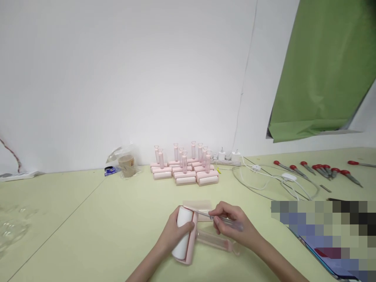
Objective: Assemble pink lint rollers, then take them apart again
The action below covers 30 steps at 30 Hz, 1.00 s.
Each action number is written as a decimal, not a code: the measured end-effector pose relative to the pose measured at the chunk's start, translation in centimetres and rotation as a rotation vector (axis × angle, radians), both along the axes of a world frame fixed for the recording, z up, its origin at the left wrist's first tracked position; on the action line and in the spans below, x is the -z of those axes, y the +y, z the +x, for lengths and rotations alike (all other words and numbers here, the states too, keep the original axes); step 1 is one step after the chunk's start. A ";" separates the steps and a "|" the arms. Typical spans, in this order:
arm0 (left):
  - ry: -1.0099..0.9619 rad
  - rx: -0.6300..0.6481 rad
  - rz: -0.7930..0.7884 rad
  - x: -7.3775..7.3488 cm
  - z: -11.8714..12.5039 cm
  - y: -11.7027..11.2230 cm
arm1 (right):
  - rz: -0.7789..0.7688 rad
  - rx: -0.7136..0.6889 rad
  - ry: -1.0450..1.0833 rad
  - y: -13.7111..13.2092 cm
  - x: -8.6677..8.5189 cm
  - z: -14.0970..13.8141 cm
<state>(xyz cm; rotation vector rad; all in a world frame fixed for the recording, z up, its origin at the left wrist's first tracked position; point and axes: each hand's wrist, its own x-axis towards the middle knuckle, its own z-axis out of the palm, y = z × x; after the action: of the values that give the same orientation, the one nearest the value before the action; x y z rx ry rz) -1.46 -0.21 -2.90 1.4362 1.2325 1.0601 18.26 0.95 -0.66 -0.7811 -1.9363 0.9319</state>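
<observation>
My left hand (178,231) is wrapped around the head of a lint roller (182,235), with a white roll in a pink casing, tilted over the table. Its translucent pink handle (214,241) points to the right and ends in a loop. In my right hand (232,221) is a thin metal-shafted tool (233,224) with a translucent purplish handle. The tool's tip meets the upper end of the roller head, by the edge between roll and casing. A pale pink cover piece (196,204) lies just behind the roller, partly hidden by my hands.
Several pink lint rollers (185,180) stand grouped near the wall. A power strip (226,161) and white cables (289,177) lie right of them. Several red-ended grey tools (326,170) lie far right. A bagged cup (127,166) stands left, and clear plastic (13,231) lies far left.
</observation>
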 end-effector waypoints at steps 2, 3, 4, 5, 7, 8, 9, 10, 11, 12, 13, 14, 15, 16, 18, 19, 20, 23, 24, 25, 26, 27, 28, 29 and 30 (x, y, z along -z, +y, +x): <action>0.037 0.003 0.003 -0.1 0.0 -0.1 | -0.029 -0.078 -0.065 -0.3 0.1 -0.2; 0.047 0.007 0.011 -0.2 0.0 -0.2 | -0.031 -0.118 -0.105 -0.5 0.1 -0.4; 0.054 0.011 0.024 -0.3 0.0 -0.2 | -0.021 -0.154 -0.142 -0.6 0.1 -0.5; 0.061 0.011 0.039 -0.5 -0.1 -0.3 | -0.001 -0.181 -0.173 -0.7 0.1 -0.6; 0.077 -0.003 0.064 -0.8 -0.2 -0.4 | 0.066 -0.208 -0.199 -0.8 0.3 -0.9; 0.083 -0.012 0.068 -0.9 -0.2 -0.4 | 0.109 -0.211 -0.201 -0.8 0.5 -1.0; 0.084 -0.020 0.065 -0.9 -0.2 -0.4 | 0.153 -0.212 -0.199 -0.7 0.8 -1.2; 0.078 -0.032 0.060 -0.8 -0.2 -0.4 | 0.209 -0.210 -0.191 -0.7 1.2 -1.3; 0.062 -0.053 0.054 -0.7 -0.1 -0.4 | 0.275 -0.201 -0.187 -0.6 1.7 -1.5; 0.042 -0.080 0.046 -0.4 0.0 -0.4 | 0.350 -0.181 -0.187 -0.5 2.2 -1.7; 0.019 -0.112 0.035 -0.1 0.1 -0.4 | 0.434 -0.154 -0.190 -0.4 2.8 -1.9; -0.007 -0.143 0.022 0.2 0.2 -0.4 | 0.518 -0.120 -0.199 -0.4 3.3 -2.1; -0.031 -0.168 0.007 0.5 0.3 -0.3 | 0.598 -0.086 -0.212 -0.3 3.9 -2.4; -0.047 -0.181 -0.006 0.7 0.2 -0.3 | 0.673 -0.058 -0.224 -0.3 4.4 -2.6; -0.053 -0.172 -0.016 0.8 -0.2 -0.3 | 0.774 -0.025 -0.246 -0.3 5.1 -3.1; -0.047 -0.175 -0.023 0.6 -0.6 -0.2 | 0.796 -0.021 -0.265 -0.4 5.3 -3.3; -0.035 -0.193 -0.034 0.3 -1.2 -0.1 | 0.802 -0.020 -0.290 -0.4 5.4 -3.4; 0.010 -0.313 -0.071 -1.0 -3.1 0.2 | 0.736 -0.056 -0.380 -0.4 5.1 -3.7; 0.046 -0.347 -0.065 -1.4 -3.6 0.3 | 0.719 -0.072 -0.388 -0.4 4.8 -3.8; 0.105 -0.361 -0.042 -1.7 -4.1 0.4 | 0.698 -0.083 -0.372 -0.5 4.4 -3.7; 0.186 -0.355 -0.006 -2.0 -4.3 0.5 | 0.665 -0.081 -0.327 -0.5 3.9 -3.7; 0.282 -0.337 0.037 -2.3 -4.3 0.5 | 0.616 -0.070 -0.257 -0.6 3.4 -3.5; 0.383 -0.310 0.082 -2.5 -4.2 0.5 | 0.550 -0.060 -0.173 -0.7 2.9 -3.3; 0.474 -0.279 0.121 -2.8 -3.9 0.5 | 0.469 -0.059 -0.089 -0.8 2.4 -3.1; 0.548 -0.247 0.152 -2.9 -3.4 0.5 | 0.385 -0.064 -0.019 -1.0 1.9 -2.9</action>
<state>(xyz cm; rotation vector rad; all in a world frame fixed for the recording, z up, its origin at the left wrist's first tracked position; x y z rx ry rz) -4.90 0.30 0.04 1.7984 1.7852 0.9655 15.37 -0.04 -2.60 -0.5063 -2.0817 0.5612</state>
